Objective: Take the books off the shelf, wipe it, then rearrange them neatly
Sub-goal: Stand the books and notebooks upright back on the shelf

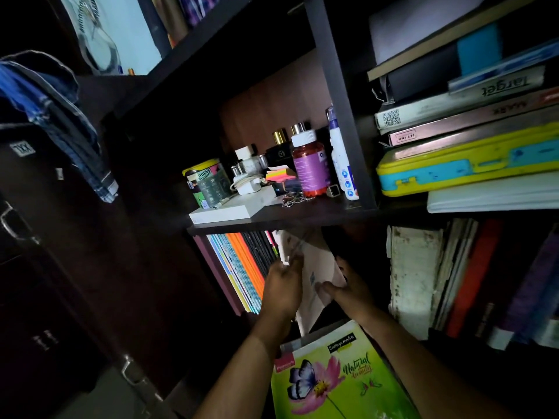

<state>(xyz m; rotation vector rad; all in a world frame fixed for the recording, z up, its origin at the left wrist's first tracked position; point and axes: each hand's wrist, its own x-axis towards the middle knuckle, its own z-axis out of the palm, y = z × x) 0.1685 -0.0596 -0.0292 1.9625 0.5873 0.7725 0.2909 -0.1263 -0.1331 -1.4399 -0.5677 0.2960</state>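
Dark wooden shelving (281, 220) fills the dim view, split into compartments by an upright panel. Both hands reach into the lower compartment on the left side. The left hand (282, 287) has its fingers curled round the near edge of a pale book (314, 267), gripping it; the picture is blurred there, so exactly how the fingers lie is hard to say. The right hand (348, 293) lies against the book's broad pale cover, thumb across the face and fingers apparently wrapped behind, holding it. The book is tilted, its top just under the shelf board. To its left stands a row of thin notebooks (242, 267) with orange, blue and dark spines, upright but leaning. Below the forearms lies a green notebook (335, 379) with a butterfly and a pink flower on the cover.

On the board above sit a red pill bottle (310, 167), a white spray bottle (340, 158), sticky notes (279, 173) and a patterned tin (205, 182). The compartment to the right holds a flat stack of books (459, 116) with a yellow case (465, 164) in it. Beneath that, more books (472, 276) stand upright. Denim clothing (57, 116) hangs at the left.
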